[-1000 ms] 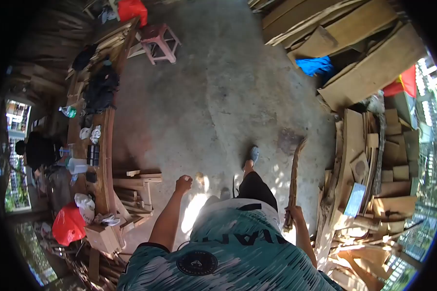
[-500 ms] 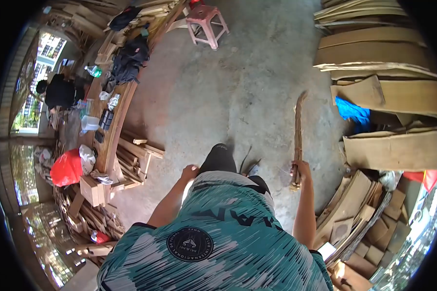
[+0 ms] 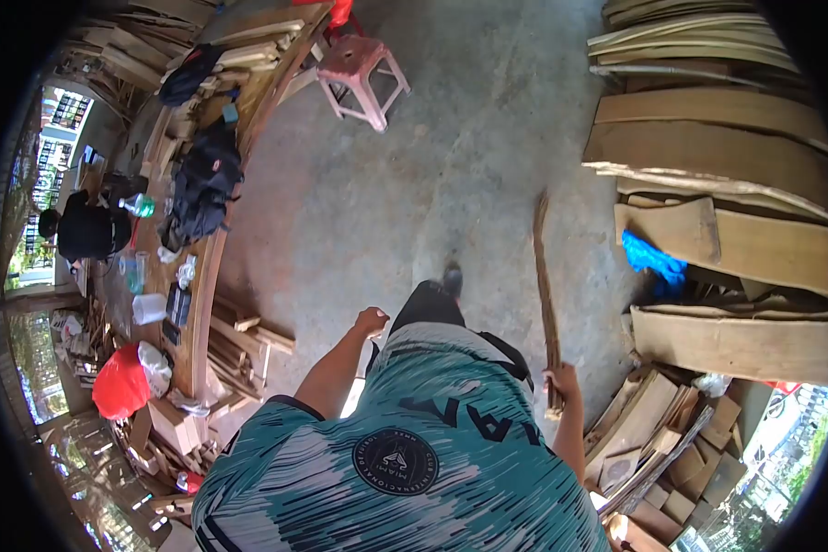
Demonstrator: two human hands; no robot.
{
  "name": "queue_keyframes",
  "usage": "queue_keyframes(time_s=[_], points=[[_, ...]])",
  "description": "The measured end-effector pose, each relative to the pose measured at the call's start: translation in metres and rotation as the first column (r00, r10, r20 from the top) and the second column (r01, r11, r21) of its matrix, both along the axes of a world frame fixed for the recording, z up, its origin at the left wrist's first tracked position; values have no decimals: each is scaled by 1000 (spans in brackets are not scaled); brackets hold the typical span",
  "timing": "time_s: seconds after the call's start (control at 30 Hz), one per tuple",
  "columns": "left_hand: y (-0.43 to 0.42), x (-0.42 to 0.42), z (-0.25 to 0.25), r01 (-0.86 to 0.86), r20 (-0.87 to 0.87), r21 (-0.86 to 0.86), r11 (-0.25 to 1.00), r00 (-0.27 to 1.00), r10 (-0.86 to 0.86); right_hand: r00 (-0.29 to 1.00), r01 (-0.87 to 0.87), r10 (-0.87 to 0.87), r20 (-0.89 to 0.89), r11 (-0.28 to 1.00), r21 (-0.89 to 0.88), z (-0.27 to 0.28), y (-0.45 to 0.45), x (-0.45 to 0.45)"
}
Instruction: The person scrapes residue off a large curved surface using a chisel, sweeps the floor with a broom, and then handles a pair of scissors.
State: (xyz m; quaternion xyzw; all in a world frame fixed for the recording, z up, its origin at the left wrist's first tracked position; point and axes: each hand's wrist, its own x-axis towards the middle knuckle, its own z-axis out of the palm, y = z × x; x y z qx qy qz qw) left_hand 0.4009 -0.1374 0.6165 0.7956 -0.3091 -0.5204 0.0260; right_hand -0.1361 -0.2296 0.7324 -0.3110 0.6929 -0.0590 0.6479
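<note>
My right hand is wrapped around a long, narrow strip of rough wood near its lower end. The strip is dark brown, slightly curved, and points forward over the concrete floor. My left hand hangs beside my left leg, its fingers curled in, with nothing visible in it.
On the left, a wooden workbench carries a black backpack, a bottle and boxes. A pink plastic stool stands ahead. Stacked boards and a blue cloth are on the right. A person sits beyond the bench.
I have stepped forward: the stool, bench and boards sit lower in view. My left hand has swung forward. The wooden strip has shifted slightly left, still in my right hand.
</note>
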Motion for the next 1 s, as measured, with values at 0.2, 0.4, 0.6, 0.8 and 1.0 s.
queue_keyframes(time_s=[0.2, 0.4, 0.6, 0.8, 1.0], points=[[-198, 57, 40, -272, -92, -318, 908, 962, 256, 689, -334, 420, -590, 907, 256, -30, 9, -3], [-311, 66, 72, -334, -118, -388, 859, 942, 313, 701, -335, 515, -494, 849, 409, 1, -68, -22], [-268, 75, -18, 67, 368, -267, 961, 929, 37, 578, -400, 687, -440, 709, 581, 6, -206, -91], [-326, 58, 87, -633, 120, 167, 756, 774, 622, 294, -424, 867, -403, 496, 758, 19, -426, -201], [-446, 94, 53, -755, -132, -103, 647, 655, 744, -372, -618, 560, -740, 445, 648, 159, -724, -60]])
